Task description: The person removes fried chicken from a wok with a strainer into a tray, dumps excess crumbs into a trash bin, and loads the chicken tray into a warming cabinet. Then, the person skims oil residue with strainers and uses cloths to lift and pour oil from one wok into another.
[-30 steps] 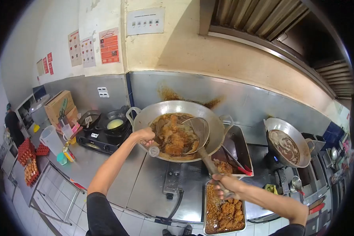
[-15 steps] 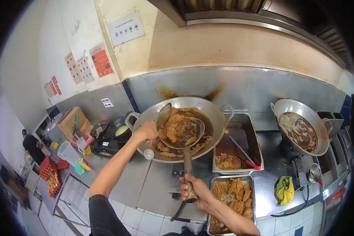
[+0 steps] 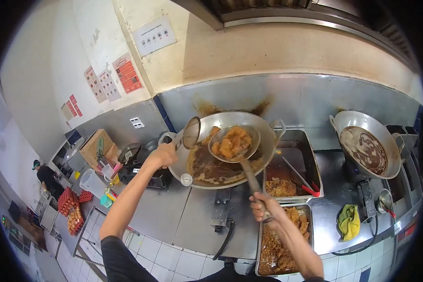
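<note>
My right hand [image 3: 267,207] is closed around the long handle of a large skimmer [image 3: 250,175], its round bowl raised over the wok. Golden-brown battered fried pieces [image 3: 232,143] are heaped in that bowl. Closed on the short handle of a small mesh strainer [image 3: 191,133], my left hand [image 3: 162,155] is at the wok's left side. The strainer is tilted up and apart from the skimmer. Below both lies the wide metal wok [image 3: 267,136] with dark, foamy oil [image 3: 207,164]. A dial thermometer [image 3: 186,179] sits at its front left rim.
Right of the wok, a deep tray [image 3: 318,164] holds crumbs and red-tipped tongs [image 3: 310,190]. A nearer tray [image 3: 258,249] contains fried pieces. Farther right are a second wok [image 3: 394,171] and a yellow-green cloth [image 3: 348,222]. A person [image 3: 49,178] stands far left, beyond stacked egg trays [image 3: 68,204].
The skimmer has risen and shifted right with the fried pieces in its bowl. The small strainer has moved left, away from them, and now appears without food.
</note>
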